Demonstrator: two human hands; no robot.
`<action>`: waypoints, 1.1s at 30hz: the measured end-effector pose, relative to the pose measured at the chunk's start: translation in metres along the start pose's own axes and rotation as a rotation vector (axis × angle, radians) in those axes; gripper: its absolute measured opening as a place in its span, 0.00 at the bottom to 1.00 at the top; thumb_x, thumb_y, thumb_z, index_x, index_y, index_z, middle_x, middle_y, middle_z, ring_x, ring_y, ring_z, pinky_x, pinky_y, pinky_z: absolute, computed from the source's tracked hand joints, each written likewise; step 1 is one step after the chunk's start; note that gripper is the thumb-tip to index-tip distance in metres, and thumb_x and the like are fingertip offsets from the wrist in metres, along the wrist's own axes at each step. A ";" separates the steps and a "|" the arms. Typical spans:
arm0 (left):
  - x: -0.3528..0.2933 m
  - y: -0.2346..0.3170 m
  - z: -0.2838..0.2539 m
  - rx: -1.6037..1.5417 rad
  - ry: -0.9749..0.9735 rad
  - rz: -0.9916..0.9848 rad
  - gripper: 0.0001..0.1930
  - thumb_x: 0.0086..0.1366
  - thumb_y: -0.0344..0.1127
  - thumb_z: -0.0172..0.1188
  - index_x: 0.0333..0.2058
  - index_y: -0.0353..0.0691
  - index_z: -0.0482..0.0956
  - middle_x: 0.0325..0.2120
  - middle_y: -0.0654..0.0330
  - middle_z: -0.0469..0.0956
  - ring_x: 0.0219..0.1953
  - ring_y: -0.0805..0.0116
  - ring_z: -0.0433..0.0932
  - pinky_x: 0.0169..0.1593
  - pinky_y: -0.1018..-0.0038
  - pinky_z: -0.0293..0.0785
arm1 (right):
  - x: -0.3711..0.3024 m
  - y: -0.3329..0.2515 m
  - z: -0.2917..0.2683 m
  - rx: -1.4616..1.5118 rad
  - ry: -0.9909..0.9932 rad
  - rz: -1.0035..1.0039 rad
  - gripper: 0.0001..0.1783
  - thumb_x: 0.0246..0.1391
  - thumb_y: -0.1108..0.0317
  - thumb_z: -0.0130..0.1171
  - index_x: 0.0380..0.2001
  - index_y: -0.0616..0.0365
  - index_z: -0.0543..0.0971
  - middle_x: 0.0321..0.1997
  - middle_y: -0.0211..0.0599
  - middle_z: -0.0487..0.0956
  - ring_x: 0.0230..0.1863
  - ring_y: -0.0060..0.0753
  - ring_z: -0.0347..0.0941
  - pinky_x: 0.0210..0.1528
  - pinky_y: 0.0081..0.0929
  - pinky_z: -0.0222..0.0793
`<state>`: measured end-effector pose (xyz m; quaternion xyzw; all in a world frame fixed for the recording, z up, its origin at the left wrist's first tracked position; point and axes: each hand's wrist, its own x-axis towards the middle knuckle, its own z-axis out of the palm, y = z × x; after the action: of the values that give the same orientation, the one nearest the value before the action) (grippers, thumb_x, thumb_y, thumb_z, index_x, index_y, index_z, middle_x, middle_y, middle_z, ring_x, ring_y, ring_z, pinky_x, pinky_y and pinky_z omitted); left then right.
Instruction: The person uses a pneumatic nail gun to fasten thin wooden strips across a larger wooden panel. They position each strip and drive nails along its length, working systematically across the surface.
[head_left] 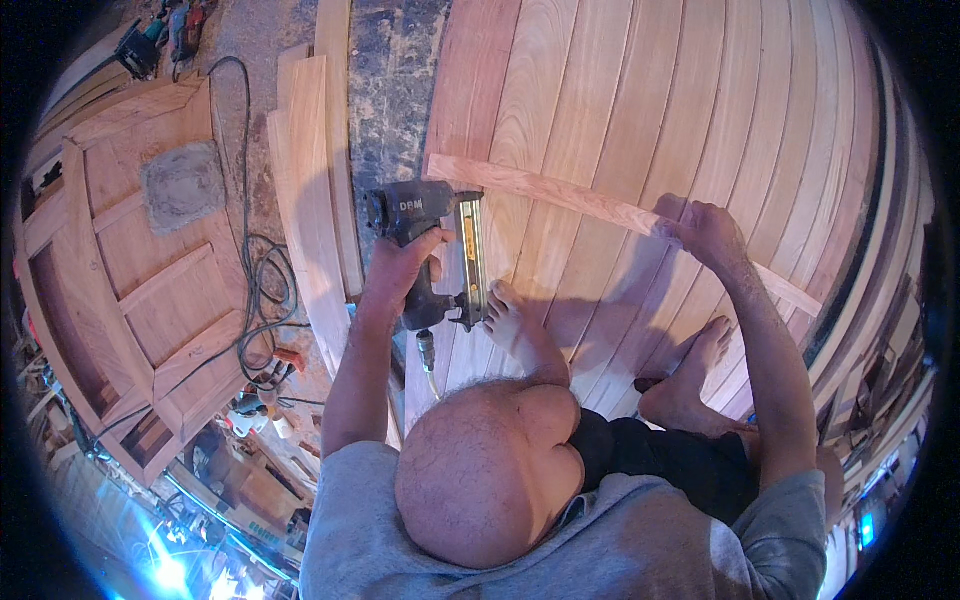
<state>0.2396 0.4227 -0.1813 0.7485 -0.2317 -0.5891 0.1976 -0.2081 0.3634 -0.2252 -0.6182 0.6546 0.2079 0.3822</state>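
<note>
My left hand (408, 265) is wrapped round the handle of a black nail gun (412, 208), whose long brass-coloured magazine (472, 255) stands beside it. An air hose fitting (427, 345) hangs from the bottom of the handle. Across a panel of side-by-side wooden planks (590, 90) lies a narrow wooden strip (560, 190), running from the left edge to the right. My right hand (705, 232) is closed on this strip, right of its middle, with the fingertips partly in shadow. The nail gun's front end is close to the strip's left part; contact cannot be made out.
My bare feet (515, 325) rest on the planks below the strip. At left lies a framed wooden panel (105, 260), with a black cable (247, 150) looped beside it. Loose boards (305, 170) lie between. Stacked lumber (880, 320) lines the right; a bright light (170, 572) glares lower left.
</note>
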 end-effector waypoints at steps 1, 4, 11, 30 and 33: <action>0.001 0.001 0.001 -0.009 -0.001 0.024 0.11 0.63 0.41 0.70 0.37 0.41 0.88 0.22 0.64 0.81 0.19 0.75 0.76 0.25 0.74 0.70 | 0.000 0.000 0.000 -0.017 -0.009 0.006 0.38 0.56 0.32 0.63 0.41 0.64 0.82 0.39 0.55 0.85 0.43 0.56 0.84 0.49 0.51 0.79; 0.004 0.005 -0.001 0.106 0.009 0.006 0.08 0.63 0.36 0.69 0.38 0.41 0.84 0.32 0.62 0.86 0.18 0.76 0.74 0.22 0.75 0.70 | 0.000 0.001 0.001 -0.025 -0.007 0.016 0.38 0.56 0.32 0.62 0.43 0.63 0.82 0.39 0.54 0.86 0.44 0.56 0.84 0.50 0.51 0.78; 0.009 0.007 -0.008 0.202 -0.038 -0.026 0.12 0.64 0.35 0.68 0.45 0.41 0.82 0.35 0.59 0.87 0.18 0.76 0.75 0.23 0.75 0.72 | -0.001 0.001 -0.001 -0.009 -0.012 0.063 0.36 0.57 0.32 0.62 0.44 0.58 0.83 0.39 0.52 0.86 0.44 0.55 0.84 0.51 0.50 0.78; -0.012 0.005 0.018 -0.009 -0.002 -0.089 0.12 0.65 0.36 0.66 0.46 0.40 0.80 0.36 0.57 0.86 0.18 0.75 0.74 0.20 0.76 0.69 | -0.003 -0.007 -0.008 -0.032 -0.030 0.045 0.33 0.58 0.34 0.61 0.48 0.53 0.84 0.40 0.48 0.86 0.45 0.52 0.85 0.50 0.48 0.78; -0.026 -0.003 0.040 -0.109 -0.084 -0.049 0.12 0.67 0.35 0.65 0.46 0.39 0.80 0.37 0.57 0.86 0.17 0.75 0.74 0.20 0.77 0.68 | -0.004 -0.002 -0.004 0.015 -0.009 0.008 0.33 0.57 0.34 0.62 0.45 0.56 0.85 0.39 0.49 0.86 0.44 0.53 0.84 0.50 0.48 0.78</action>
<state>0.1957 0.4396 -0.1716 0.7166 -0.1890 -0.6364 0.2140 -0.2077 0.3627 -0.2199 -0.6119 0.6569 0.2071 0.3889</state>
